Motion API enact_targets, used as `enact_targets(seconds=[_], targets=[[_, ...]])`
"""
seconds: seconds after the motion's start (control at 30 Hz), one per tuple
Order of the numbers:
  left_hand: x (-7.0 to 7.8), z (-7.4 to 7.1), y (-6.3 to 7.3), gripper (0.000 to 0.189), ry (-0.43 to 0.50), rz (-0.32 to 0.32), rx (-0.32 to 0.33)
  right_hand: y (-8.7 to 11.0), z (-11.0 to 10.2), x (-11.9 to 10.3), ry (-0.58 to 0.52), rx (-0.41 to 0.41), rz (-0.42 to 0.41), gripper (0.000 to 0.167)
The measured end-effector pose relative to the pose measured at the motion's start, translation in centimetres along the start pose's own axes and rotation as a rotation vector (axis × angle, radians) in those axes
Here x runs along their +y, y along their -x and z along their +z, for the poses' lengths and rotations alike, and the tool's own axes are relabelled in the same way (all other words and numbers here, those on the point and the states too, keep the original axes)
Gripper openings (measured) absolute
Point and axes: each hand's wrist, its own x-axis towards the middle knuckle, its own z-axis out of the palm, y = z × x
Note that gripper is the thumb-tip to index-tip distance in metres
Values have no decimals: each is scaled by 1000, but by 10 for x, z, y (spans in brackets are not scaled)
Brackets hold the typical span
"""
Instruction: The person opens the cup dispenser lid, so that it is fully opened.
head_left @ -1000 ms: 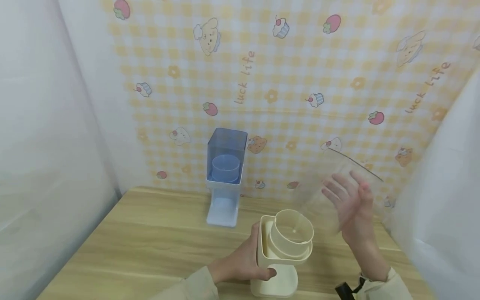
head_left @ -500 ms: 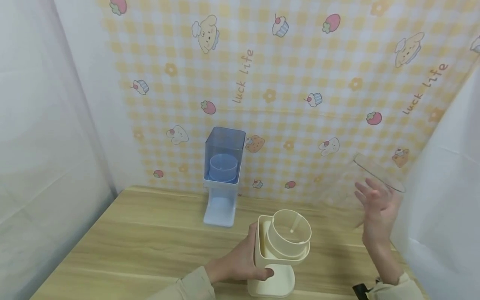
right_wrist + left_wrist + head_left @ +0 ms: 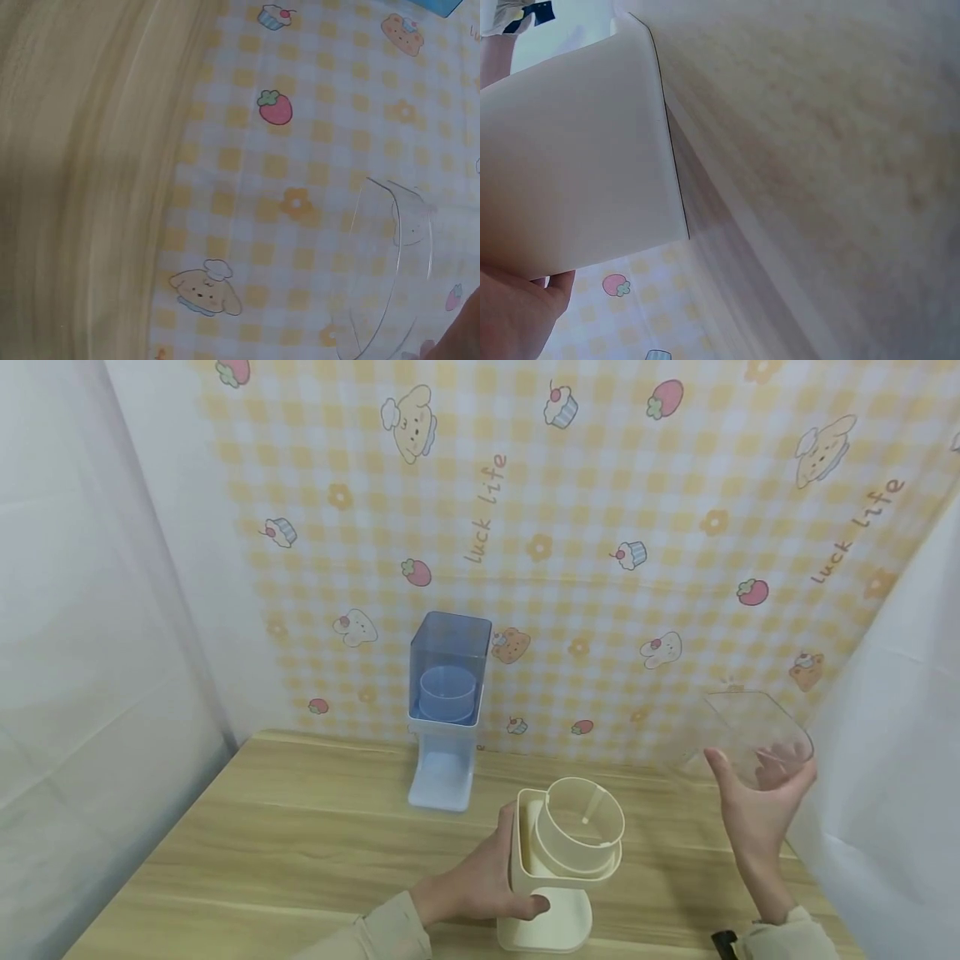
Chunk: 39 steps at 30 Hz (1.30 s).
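Note:
My left hand point(image 3: 480, 883) grips a cream dispenser stand point(image 3: 546, 923) by its left side, thumb around the front. A round, open-topped cup point(image 3: 581, 852) sits in the stand's squarish upper tray. The left wrist view shows the stand's smooth pale side point(image 3: 577, 165) with part of the hand point(image 3: 514, 315) below. Off to the right and raised above the table, my right hand point(image 3: 761, 814) holds a clear plastic box-shaped cover point(image 3: 750, 718) between thumb and fingers. Its curved edges show faintly in the right wrist view, where only a bit of the hand point(image 3: 457, 334) appears.
A blue dispenser point(image 3: 450, 693) of similar shape, with a tinted clear cover, stands at the back of the wooden table point(image 3: 300, 843). A yellow checked cloth point(image 3: 570, 510) hangs behind, with white curtains point(image 3: 67, 652) at both sides.
My right hand has carried the clear cover rightward, away from the cream dispenser, and turned so the cover's rim shows. My left hand keeps its grip on the stand, almost unmoved.

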Motion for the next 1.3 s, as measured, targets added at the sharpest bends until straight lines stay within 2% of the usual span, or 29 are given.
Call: enact_targets(seconds=[0.2, 0.37, 0.57, 0.8, 1.13, 1.3], targets=[[-3, 0, 0, 111, -2, 22, 2, -7, -6, 22, 61, 44, 128, 99], [-4, 0, 0, 110, 9, 32, -8, -11, -10, 42, 130, 73, 144, 95], [-4, 0, 0, 110, 5, 25, 0, -13, -10, 62, 229, 30, 130, 91], [-2, 1, 0, 111, 30, 23, -9, -10, -14, 78, 263, -14, 194, 103], [-6, 3, 0, 109, 0, 53, 1, -14, -16, 95, 354, -84, 214, 112], [-4, 1, 0, 110, 10, 19, -4, -17, -14, 101, 364, -101, 228, 110]])
